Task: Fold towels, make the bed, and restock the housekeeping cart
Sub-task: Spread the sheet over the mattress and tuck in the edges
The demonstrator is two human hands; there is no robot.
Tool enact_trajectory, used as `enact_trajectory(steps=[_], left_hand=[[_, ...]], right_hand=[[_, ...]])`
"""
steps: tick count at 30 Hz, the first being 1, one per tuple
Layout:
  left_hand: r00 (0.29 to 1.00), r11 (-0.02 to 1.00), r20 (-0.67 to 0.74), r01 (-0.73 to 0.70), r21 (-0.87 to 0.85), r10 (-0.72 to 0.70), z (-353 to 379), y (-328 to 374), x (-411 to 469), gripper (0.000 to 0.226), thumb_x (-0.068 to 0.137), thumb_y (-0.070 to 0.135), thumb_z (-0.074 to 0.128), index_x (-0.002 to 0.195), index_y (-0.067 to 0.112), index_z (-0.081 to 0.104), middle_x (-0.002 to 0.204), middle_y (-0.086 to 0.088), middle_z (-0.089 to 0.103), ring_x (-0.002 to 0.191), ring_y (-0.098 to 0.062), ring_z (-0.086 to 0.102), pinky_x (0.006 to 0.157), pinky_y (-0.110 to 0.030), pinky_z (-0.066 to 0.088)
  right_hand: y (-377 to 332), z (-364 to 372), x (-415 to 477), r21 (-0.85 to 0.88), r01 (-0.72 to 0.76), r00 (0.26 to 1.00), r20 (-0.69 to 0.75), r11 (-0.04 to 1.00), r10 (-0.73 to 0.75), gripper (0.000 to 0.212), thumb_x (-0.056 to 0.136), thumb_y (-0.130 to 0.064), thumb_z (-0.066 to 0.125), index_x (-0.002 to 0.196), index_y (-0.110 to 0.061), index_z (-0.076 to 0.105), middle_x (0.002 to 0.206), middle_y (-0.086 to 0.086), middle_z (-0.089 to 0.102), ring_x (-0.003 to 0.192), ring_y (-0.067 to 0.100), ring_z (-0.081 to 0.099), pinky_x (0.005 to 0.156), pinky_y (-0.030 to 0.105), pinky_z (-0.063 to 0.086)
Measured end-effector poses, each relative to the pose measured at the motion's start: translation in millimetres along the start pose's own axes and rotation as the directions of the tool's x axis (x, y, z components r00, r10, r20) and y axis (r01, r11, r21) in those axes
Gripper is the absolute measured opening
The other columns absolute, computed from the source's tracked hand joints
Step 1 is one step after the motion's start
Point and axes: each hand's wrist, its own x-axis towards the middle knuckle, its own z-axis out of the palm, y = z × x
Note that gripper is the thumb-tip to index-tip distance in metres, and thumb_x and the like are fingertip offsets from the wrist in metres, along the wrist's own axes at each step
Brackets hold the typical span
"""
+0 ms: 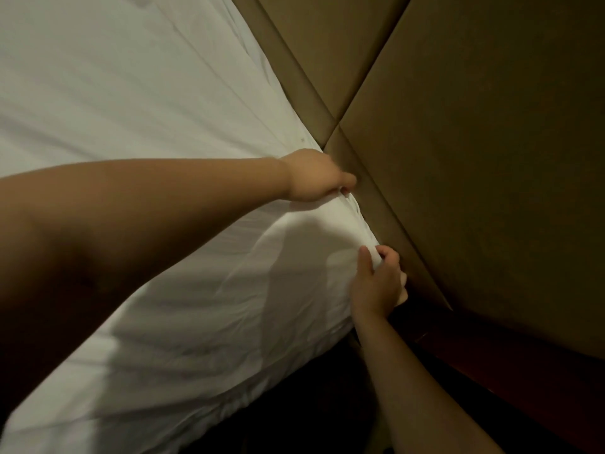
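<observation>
tan padded headboard (458, 142) panels fill the right side of what i see from here. the left hand (312, 178) curls its fingers onto the edge of the white sheet (147, 103), right against the headboard. the right hand (376, 283), nearer the camera, pinches a bunched fold of that sheet at the bed corner. the sheet lies spread over the bed, creased toward both hands.
</observation>
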Motion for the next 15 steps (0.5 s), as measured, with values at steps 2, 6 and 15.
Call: enact_trajectory(steps=[2, 6, 15], left_hand=[[1.0, 1.0, 0.009, 0.013, 0.024, -0.013, -1.3, -2.6, 0.0, 0.029, 0.098, 0.024, 0.037, 0.124, 0.019, 0.05, 0.111, -0.011, 0.064, 0.099, -0.033, 0.058, 0.075, -0.036, 0.044], [0.996, 0.993, 0.018, 0.082, 0.091, -0.084, -6.5, -15.3, -2.5, 0.024, 0.098, 0.022, 0.039, 0.117, 0.021, 0.054, 0.114, -0.005, 0.063, 0.104, -0.028, 0.057, 0.088, -0.035, 0.036], [0.974, 0.982, -0.143, 0.185, 0.043, -0.178, 3.5, -36.7, -16.6, 0.02, 0.1, 0.026, 0.036, 0.109, 0.016, 0.051, 0.104, -0.006, 0.062, 0.096, -0.029, 0.056, 0.08, -0.034, 0.029]], right_hand=[[5.1, -1.5, -0.4, -0.018, 0.009, 1.0, -0.017, 1.0, -0.01, 0.023, 0.097, -0.031, 0.049, 0.114, -0.018, 0.058, 0.119, 0.005, 0.062, 0.116, 0.025, 0.044, 0.1, 0.039, 0.025], [6.1, -0.7, 0.3, -0.041, 0.001, 0.999, -0.043, 0.999, -0.003, 0.024, 0.097, -0.024, 0.047, 0.117, -0.018, 0.059, 0.123, 0.006, 0.06, 0.115, 0.027, 0.044, 0.098, 0.04, 0.027], [-31.5, 20.7, -17.7, -0.168, 0.593, 0.805, 0.09, 0.788, -0.587, 0.046, 0.087, -0.021, 0.033, 0.124, -0.013, 0.059, 0.13, 0.011, 0.057, 0.122, 0.03, 0.052, 0.101, 0.047, 0.039]])
